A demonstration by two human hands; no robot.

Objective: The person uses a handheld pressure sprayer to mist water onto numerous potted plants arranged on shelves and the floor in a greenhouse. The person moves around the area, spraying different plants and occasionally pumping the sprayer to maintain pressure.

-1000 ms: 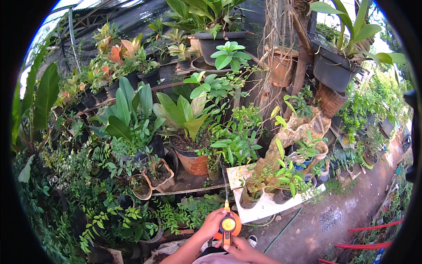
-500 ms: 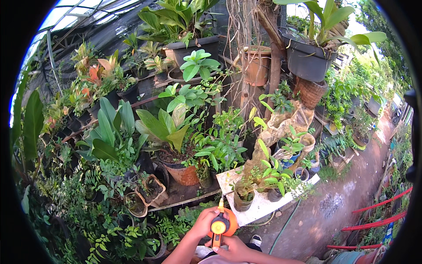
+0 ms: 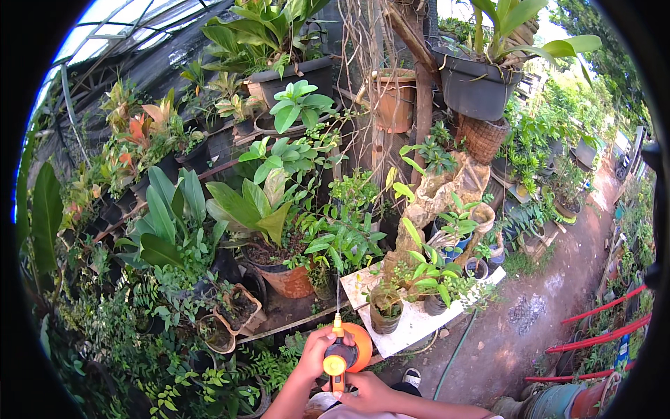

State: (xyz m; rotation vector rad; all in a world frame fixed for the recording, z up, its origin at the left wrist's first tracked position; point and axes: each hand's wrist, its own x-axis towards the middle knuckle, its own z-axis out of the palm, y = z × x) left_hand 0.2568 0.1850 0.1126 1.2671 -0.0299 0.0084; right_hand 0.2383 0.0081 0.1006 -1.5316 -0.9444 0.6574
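Sprayer [image 3: 359,349], one, held by left grip [image 3: 313,357], right grip [image 3: 370,394]; shoe [image 3: 412,378], one.

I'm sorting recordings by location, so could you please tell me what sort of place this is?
Probably a plant nursery or garden: crowded potted plants, a green hose on the dirt path, and a handheld orange sprayer.

Left hand [image 3: 313,355] curled, farther forward than the right hand [image 3: 371,394], both forearms [image 3: 287,397] angled inward.
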